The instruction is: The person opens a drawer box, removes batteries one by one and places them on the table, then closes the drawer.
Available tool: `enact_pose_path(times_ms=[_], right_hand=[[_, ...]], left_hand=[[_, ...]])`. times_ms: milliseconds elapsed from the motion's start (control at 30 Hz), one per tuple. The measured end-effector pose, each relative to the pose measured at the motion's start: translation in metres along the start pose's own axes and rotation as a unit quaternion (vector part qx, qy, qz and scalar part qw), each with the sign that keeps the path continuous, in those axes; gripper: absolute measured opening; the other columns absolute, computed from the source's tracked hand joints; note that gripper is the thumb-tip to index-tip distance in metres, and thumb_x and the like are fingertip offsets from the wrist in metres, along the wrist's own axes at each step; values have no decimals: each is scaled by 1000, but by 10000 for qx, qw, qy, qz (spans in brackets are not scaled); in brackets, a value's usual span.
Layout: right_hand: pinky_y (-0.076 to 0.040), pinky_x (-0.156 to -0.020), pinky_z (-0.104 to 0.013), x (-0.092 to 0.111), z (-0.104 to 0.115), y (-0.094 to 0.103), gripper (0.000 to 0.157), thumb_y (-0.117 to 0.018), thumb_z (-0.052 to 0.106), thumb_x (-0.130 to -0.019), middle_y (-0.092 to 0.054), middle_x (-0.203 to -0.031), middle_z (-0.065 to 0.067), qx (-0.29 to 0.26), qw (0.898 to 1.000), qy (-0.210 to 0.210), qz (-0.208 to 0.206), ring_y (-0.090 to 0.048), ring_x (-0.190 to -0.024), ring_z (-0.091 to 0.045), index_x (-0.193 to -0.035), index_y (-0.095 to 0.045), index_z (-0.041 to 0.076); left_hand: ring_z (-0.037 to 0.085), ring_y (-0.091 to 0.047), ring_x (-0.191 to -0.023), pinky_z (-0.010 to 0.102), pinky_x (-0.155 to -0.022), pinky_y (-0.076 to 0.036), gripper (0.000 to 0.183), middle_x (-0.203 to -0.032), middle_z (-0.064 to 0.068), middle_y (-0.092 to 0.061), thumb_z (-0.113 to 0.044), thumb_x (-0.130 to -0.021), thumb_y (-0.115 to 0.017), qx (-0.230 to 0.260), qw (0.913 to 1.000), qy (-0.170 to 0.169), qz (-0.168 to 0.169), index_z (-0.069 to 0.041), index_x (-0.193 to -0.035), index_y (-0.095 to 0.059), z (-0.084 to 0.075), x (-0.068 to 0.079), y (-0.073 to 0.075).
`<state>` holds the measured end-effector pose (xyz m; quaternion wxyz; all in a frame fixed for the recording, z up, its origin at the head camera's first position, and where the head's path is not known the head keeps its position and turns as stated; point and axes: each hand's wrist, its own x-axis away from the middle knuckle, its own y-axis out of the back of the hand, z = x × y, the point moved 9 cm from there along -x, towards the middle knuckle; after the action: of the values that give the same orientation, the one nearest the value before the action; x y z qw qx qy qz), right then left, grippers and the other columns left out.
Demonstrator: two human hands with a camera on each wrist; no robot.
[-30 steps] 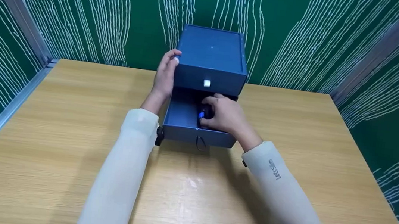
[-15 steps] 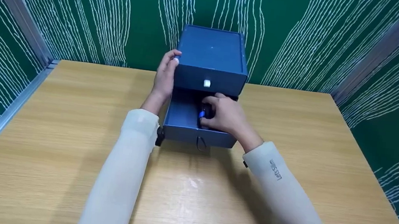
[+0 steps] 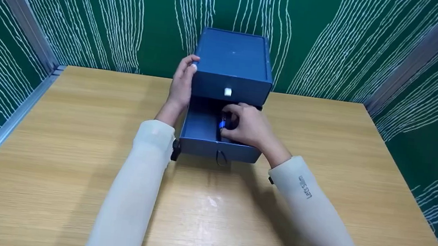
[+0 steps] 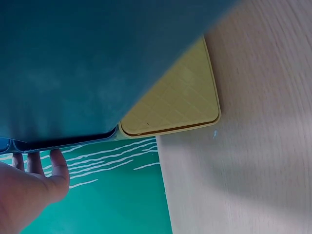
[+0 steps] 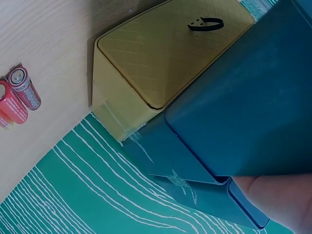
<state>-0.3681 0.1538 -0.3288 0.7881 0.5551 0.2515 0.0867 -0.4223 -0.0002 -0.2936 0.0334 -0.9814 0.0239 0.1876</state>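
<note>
A blue drawer unit (image 3: 233, 52) stands at the back of the table. Its middle blue drawer (image 3: 198, 148) is pulled out, with a black loop handle on the front. My left hand (image 3: 182, 83) rests against the unit's left side, fingertips at the upper edge; the left wrist view shows those fingers (image 4: 59, 168) touching the blue casing. Inside the open drawer my right hand (image 3: 251, 124) grips a dark object with a bright blue part (image 3: 222, 124), its kind mostly hidden by the fingers. Only part of the right hand (image 5: 278, 197) shows in the right wrist view.
A closed yellow drawer (image 5: 161, 53) with a black loop handle lies below the blue one. Red batteries (image 5: 24, 87) lie on the table beside the unit. The upper drawer has a white knob (image 3: 228, 92). Green walls (image 3: 315, 35) enclose the wooden table (image 3: 76, 144).
</note>
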Motion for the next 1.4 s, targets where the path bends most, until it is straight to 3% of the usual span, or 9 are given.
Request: enact_pose_path(times_ms=[300, 567, 867, 1033, 1200, 1400], right_hand=[[-37, -58, -28, 5, 1, 8, 45, -64, 41, -64, -49, -82, 4, -70, 10000, -22, -52, -45, -74, -13, -105, -59, 22], [-41, -70, -31, 8, -2, 21, 47, -67, 40, -63, -50, -89, 3, -268, 9995, 29, -187, -45, -83, -15, -104, -60, 20], [-41, -75, -33, 11, -7, 31, 47, -69, 37, -64, -50, -92, -1, -552, 9984, -12, -137, -46, -84, -16, -105, -59, 15], [-42, -76, -31, 13, -11, 35, 46, -70, 34, -64, -50, -93, -2, -814, 9965, -131, -156, -47, -85, -16, -105, -59, 14], [-38, -75, -31, 15, -14, 40, 45, -70, 36, -64, -49, -92, 0, -706, 9970, -170, -270, -42, -86, -16, -103, -60, 16], [-36, -74, -31, 20, -20, 48, 44, -69, 37, -63, -49, -92, 1, -602, 9970, -271, -394, -40, -88, -16, -101, -60, 17]], left_hand=[[12, -34, -116, 27, -100, -25, 30, -129, 3, -39, -15, -93, -29, 89, 10000, -20, -6, -8, -119, -42, 1, -1, 1], [13, -34, -117, 28, -100, -24, 30, -129, 2, -38, -15, -93, -29, 119, 9999, 1, 11, -8, -120, -41, 0, -1, 0], [14, -33, -118, 28, -101, -23, 31, -130, 4, -37, -15, -93, -29, 162, 9999, 46, -12, -6, -120, -41, 0, -1, -1], [13, -34, -117, 24, -98, -25, 30, -128, 4, -38, -14, -92, -30, 274, 9996, -95, -1, -7, -118, -43, 12, -9, 1], [10, -35, -115, 24, -98, -25, 28, -126, 1, -41, -15, -92, -31, 245, 9996, -140, -85, -11, -117, -45, 21, -14, 3], [11, -36, -115, 24, -98, -26, 28, -126, 1, -41, -14, -92, -31, 219, 9997, -103, -48, -11, -117, -45, 14, -11, 2]])
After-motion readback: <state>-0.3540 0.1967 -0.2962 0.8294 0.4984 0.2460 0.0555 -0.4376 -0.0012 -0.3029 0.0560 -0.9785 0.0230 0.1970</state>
